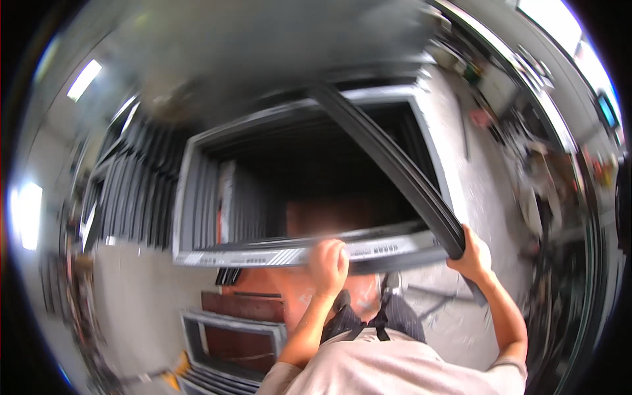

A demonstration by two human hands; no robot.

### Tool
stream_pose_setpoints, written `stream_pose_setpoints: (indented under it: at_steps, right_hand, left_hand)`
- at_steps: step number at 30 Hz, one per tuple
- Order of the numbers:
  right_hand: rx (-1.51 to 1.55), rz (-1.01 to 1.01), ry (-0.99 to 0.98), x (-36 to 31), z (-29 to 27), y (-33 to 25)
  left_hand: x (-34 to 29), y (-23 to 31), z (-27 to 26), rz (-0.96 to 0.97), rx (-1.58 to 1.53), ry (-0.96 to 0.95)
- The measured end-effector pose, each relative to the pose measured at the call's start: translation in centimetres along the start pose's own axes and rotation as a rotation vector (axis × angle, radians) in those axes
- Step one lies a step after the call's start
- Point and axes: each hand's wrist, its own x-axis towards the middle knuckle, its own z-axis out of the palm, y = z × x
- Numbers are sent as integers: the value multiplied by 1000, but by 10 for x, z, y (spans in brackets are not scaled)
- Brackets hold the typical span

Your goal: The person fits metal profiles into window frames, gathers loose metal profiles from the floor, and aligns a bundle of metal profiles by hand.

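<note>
Your beige shirt (388, 365) fills the lower edge, nearest the camera, with your dark trousers (405, 322) and a shoe (393, 283) beyond it. Your right hand (474, 255) is closed around a dark bar (393, 167), near the end closest to you. From that grip the bar slants up and to the left, across the opening of a big grey frame (209, 257) in front of you; you cannot tell whether the two touch. Your left hand (329, 266) is at the frame's near rail, toward the middle, its fingers curled; blur hides whether they grip it. Pale printed film covers part of that rail. Through the opening you see more frames, one behind another, with a dark interior between their sides.

Below the near rail, a reddish board (296, 283) lies by your feet. To your left, a row of dark frames (135, 204) stands close together. Nearer you on that side, a small frame (234, 322) tops a stack. Grey floor (141, 296) shows between the row and the stack.
</note>
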Motion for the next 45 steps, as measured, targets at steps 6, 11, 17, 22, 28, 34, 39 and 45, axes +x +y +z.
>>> stream_pose_setpoints:
  at_steps: [6,11,17,22,28,34,39,45]
  right_hand:
    - [3,110,171,-128,60,-41]
    - [-29,346,350,-290,137,-38]
    - [45,759,610,-426,223,-65]
    - [216,1256,669,-466,266,-55]
    - [538,1657,555,-499,302,7]
    - [966,1834,547,-531,306,57]
    - [1164,2054,538,-540,337,46]
    - [1171,2041,538,-559,378,33]
  left_hand:
    - [3,-16,-13,259,261,-143]
    - [-10,-6,13,406,329,-105]
    - [-21,-16,12,500,415,-11]
    - [-22,-24,14,546,416,-32]
    - [-17,-30,15,556,507,-7]
    - [-22,-42,26,607,594,126]
    - [-24,-34,28,635,597,115]
    - [-25,-30,28,674,559,88]
